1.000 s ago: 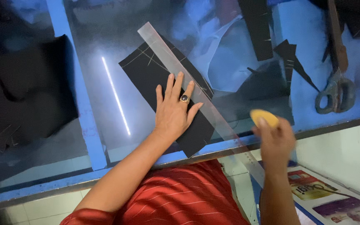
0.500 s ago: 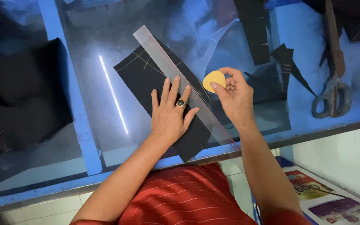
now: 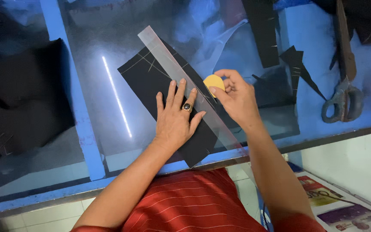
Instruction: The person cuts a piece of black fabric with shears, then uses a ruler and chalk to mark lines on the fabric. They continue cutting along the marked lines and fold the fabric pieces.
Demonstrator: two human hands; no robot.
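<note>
A black fabric piece (image 3: 147,79) with pale chalk lines lies on the glass tabletop (image 3: 108,38). A long clear ruler (image 3: 164,53) runs diagonally across it. My left hand (image 3: 176,117), wearing a ring, presses flat on the fabric and the ruler's edge, fingers spread. My right hand (image 3: 236,98) pinches a yellow tailor's chalk (image 3: 213,82) against the ruler's right edge, about midway along it.
Large metal scissors (image 3: 343,88) lie at the right on the glass. Black fabric scraps (image 3: 295,64) and a black strip (image 3: 263,30) sit behind my right hand. A blue frame bar (image 3: 71,90) crosses the table at left. Printed papers (image 3: 344,206) lie on the floor, lower right.
My right hand came up from the table's near edge with the chalk and set it against the ruler. The left hand has stayed pressed on the fabric.
</note>
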